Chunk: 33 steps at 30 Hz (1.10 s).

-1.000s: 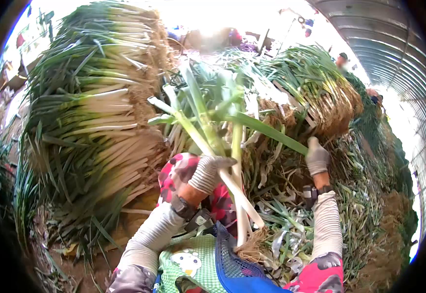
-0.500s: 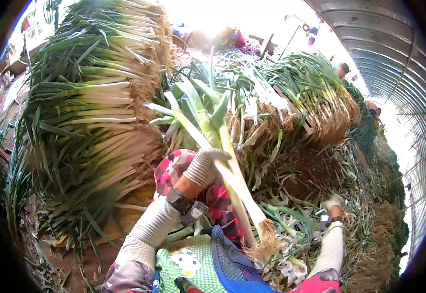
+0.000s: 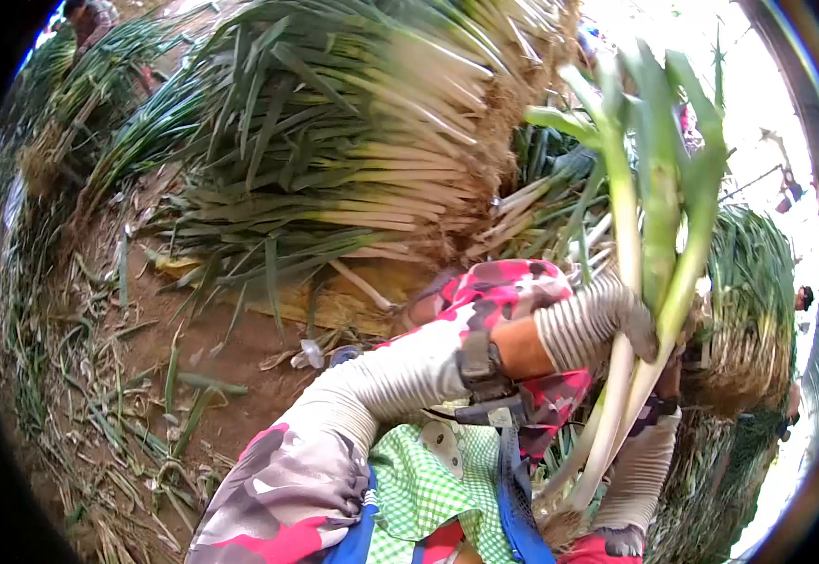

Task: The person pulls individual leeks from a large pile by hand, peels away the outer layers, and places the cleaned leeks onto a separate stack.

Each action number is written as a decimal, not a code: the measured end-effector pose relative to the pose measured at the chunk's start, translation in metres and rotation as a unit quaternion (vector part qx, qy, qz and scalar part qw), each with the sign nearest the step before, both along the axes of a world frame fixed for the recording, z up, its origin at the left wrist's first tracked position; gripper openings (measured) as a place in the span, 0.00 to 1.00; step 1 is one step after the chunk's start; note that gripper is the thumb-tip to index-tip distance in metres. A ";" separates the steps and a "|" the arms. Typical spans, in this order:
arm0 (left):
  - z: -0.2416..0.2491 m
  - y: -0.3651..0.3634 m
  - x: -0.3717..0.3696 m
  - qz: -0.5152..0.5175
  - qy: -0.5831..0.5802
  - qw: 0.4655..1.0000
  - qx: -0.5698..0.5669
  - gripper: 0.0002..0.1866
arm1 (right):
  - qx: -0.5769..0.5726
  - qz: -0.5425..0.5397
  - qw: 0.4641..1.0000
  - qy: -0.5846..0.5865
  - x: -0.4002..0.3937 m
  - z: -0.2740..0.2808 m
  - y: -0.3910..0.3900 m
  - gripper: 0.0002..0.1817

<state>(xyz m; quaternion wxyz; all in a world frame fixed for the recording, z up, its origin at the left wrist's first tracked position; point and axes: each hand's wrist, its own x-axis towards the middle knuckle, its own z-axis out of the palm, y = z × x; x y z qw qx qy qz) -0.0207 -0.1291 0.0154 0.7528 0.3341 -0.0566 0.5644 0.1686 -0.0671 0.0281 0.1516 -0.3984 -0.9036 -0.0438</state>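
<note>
My left hand (image 3: 627, 320), in a grey glove with a ribbed cuff, is closed around a small bunch of leeks (image 3: 658, 202). The bunch stands nearly upright in front of me, cut green tops up, white shafts slanting down toward my lap. Its roots (image 3: 560, 526) are partly blurred near my apron. My right forearm (image 3: 642, 470), in a pale ribbed sleeve, reaches up behind the shafts. The leeks hide most of my right hand, so its fingers do not show.
A tall pile of leeks (image 3: 400, 150) lies ahead, roots facing right. More bundled leeks (image 3: 752, 301) stand at the right. Leaf scraps (image 3: 127, 423) litter the soil at left. A person (image 3: 90, 21) is at the far upper left.
My view has swung left, so the big pile sits further right. The left hand still holds the leeks, now more upright. My right hand has come from the scraps to behind the shafts.
</note>
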 end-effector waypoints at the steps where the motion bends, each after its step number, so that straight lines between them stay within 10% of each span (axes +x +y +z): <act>1: -0.005 0.009 -0.012 0.053 0.014 0.998 -0.010 0.10 | 0.010 -0.067 0.997 -0.025 0.025 -0.006 0.016 0.10; 5: -0.007 0.038 -0.114 0.254 0.068 0.962 -0.077 0.23 | -0.101 -0.451 0.871 -0.169 0.208 -0.064 0.026 0.09; 11: -0.025 0.000 -0.263 0.516 0.102 0.825 -0.208 0.34 | -0.298 -0.588 0.695 -0.286 0.425 -0.184 -0.142 0.28; 14: -0.135 -0.009 -0.269 0.566 0.088 0.741 -0.352 0.34 | -0.420 -0.601 0.642 -0.224 0.405 -0.216 -0.212 0.27; 15: -0.200 -0.005 -0.288 0.423 -0.087 0.800 -0.416 0.28 | -0.457 -0.606 0.628 -0.170 0.389 -0.225 -0.224 0.27; 19: -0.377 -0.019 -0.289 0.312 0.118 0.586 -0.739 0.15 | -0.569 -0.601 0.560 0.044 0.335 -0.252 -0.228 0.25; 21: -0.461 -0.024 -0.312 0.322 0.053 0.645 -0.691 0.17 | -0.614 -0.565 0.539 0.112 0.319 -0.259 -0.218 0.18; 22: -0.496 -0.026 -0.324 0.325 0.037 0.653 -0.684 0.18 | -0.613 -0.471 0.630 0.070 0.310 -0.251 -0.214 0.17; 24: -0.510 -0.024 -0.348 0.351 0.089 0.622 -0.694 0.18 | -0.594 -0.589 0.517 0.181 0.260 -0.237 -0.193 0.14; 27: -0.513 -0.041 -0.394 0.370 0.200 0.567 -0.709 0.18 | -0.566 -0.506 0.651 -0.011 0.273 -0.256 -0.176 0.13; 33: -0.538 -0.108 -0.438 0.337 0.369 0.476 -0.724 0.18 | -0.552 -0.528 0.643 -0.055 0.276 -0.254 -0.186 0.14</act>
